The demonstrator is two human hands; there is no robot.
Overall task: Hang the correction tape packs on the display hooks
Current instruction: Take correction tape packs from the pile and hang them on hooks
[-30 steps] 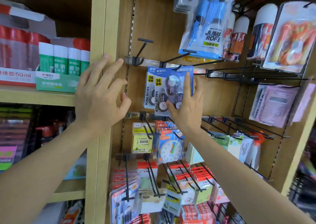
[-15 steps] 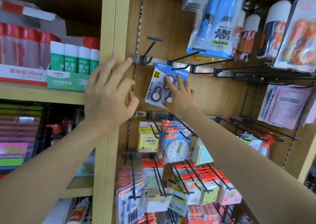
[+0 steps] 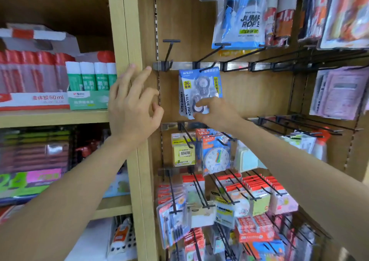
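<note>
Just above the centre of the frame, the correction tape packs (image 3: 199, 93) are seen hanging from a black display hook (image 3: 207, 67) on the metal rail (image 3: 233, 66), at least two deep, flat against the wooden back panel (image 3: 257, 97). Their lower edge is touched by the right hand (image 3: 215, 113), with fingers loosely curled and pressing rather than gripping. The left hand (image 3: 132, 109) is held open and empty against the wooden post (image 3: 131, 47), left of centre. The hanging appears largely done for these packs; only a final straightening seems left. The neighbouring empty hook (image 3: 169, 51) is left unfilled, and no further packs are seen in either hand.
</note>
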